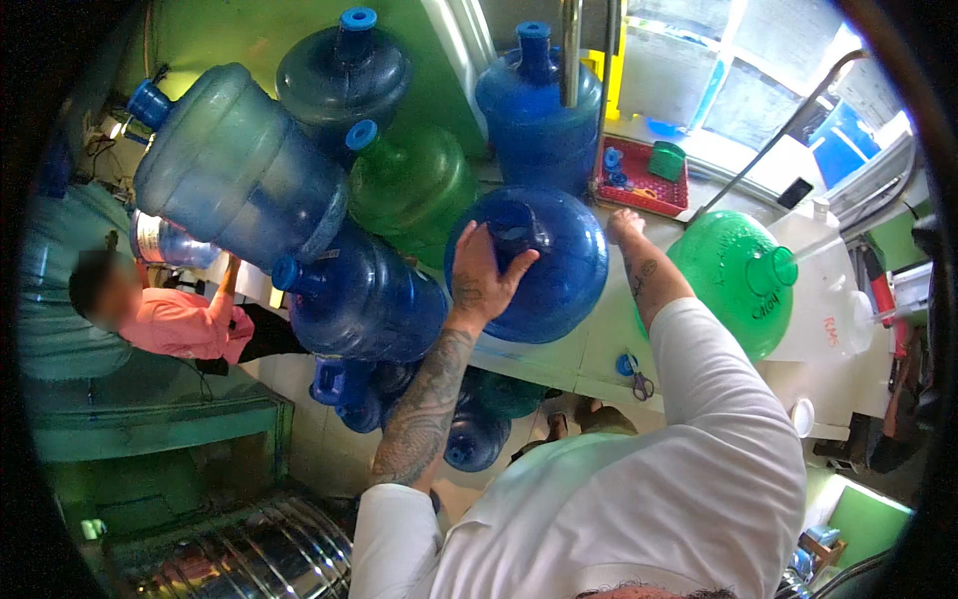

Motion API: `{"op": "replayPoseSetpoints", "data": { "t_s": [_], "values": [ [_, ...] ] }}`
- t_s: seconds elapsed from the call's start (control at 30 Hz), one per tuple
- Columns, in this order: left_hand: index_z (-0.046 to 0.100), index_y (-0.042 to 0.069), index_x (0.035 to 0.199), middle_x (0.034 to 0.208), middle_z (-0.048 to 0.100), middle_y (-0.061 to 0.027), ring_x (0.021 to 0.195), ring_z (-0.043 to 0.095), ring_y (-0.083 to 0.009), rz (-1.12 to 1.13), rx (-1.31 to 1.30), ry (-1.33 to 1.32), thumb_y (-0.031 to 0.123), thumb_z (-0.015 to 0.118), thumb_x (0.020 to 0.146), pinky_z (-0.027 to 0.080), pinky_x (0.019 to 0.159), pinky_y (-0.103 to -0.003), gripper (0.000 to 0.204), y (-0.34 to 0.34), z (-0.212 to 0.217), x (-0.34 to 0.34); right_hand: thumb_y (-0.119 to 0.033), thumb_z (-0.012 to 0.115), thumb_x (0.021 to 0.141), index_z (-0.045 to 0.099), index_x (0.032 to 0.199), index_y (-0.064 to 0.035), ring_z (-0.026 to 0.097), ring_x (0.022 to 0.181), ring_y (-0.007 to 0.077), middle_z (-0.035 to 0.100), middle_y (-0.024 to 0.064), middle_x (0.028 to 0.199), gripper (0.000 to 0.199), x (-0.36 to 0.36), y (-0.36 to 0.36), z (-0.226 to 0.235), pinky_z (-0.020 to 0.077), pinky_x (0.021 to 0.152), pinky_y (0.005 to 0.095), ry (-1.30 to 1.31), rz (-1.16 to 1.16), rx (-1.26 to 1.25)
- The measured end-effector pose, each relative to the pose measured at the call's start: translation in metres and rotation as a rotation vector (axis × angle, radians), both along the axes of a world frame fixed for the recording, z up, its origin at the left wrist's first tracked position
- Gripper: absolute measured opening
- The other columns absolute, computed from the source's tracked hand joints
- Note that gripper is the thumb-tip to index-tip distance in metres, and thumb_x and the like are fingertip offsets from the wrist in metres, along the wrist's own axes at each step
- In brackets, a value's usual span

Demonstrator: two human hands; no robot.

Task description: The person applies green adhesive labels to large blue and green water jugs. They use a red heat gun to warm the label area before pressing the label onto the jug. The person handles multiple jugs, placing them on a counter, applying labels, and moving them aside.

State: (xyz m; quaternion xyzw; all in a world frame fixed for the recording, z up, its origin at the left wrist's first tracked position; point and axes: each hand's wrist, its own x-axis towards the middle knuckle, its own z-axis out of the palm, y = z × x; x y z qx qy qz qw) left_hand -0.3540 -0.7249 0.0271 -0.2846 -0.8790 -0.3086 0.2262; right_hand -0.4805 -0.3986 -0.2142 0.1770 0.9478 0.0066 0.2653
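Observation:
A large round blue water jug (559, 290) sits on the white counter (609, 319) in front of me. My left hand (481, 272) lies on its upper left side, fingers stretched and thumb apart. Just off the jug's right side is my right hand (626, 226), its fingers curled in. Whether those fingers hold something small is hidden. Right of my right forearm, a green jug (723, 280) with a green neck leans over the counter. Close to the counter's front edge are scissors (640, 383) and a blue cap (625, 364).
Several jugs crowd the left, including a blue capped one (374, 304) and a green one (419, 190). A red basket (644, 204) with small items stands behind my right hand. Metal pipes (778, 135) cross the right. A person in pink (185, 319) is at far left.

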Motion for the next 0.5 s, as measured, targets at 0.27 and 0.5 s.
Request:
{"op": "replayPoseSetpoints", "data": {
  "t_s": [0.27, 0.5],
  "values": [
    [0.055, -0.011, 0.124, 0.115, 0.066, -0.0253, 0.109, 0.064, -0.04, 0.092, -0.012, -0.062, 0.059, 0.068, 0.09, 0.039, 0.111, -0.052, 0.079, 0.023, -0.011, 0.004, -0.042, 0.059, 0.094, 0.046, 0.149, -0.0028, 0.048, 0.14, 0.0276, 0.043, 0.0171, 0.156, 0.069, -0.034, 0.046, -0.062, 0.043, 0.113, 0.0381, -0.073, 0.182, -0.125],
    [0.053, -0.01, 0.128, 0.122, 0.064, -0.0258, 0.117, 0.061, -0.0388, 0.127, 0.059, -0.1, 0.056, 0.069, 0.09, 0.035, 0.114, -0.054, 0.078, 0.038, -0.008, 0.01, -0.04, 0.064, 0.091, 0.053, 0.136, -0.0042, 0.054, 0.125, 0.0277, 0.052, 0.0151, 0.139, 0.058, -0.027, 0.068, -0.059, 0.0458, 0.102, 0.039, -0.029, 0.185, -0.237]
  ]
}}
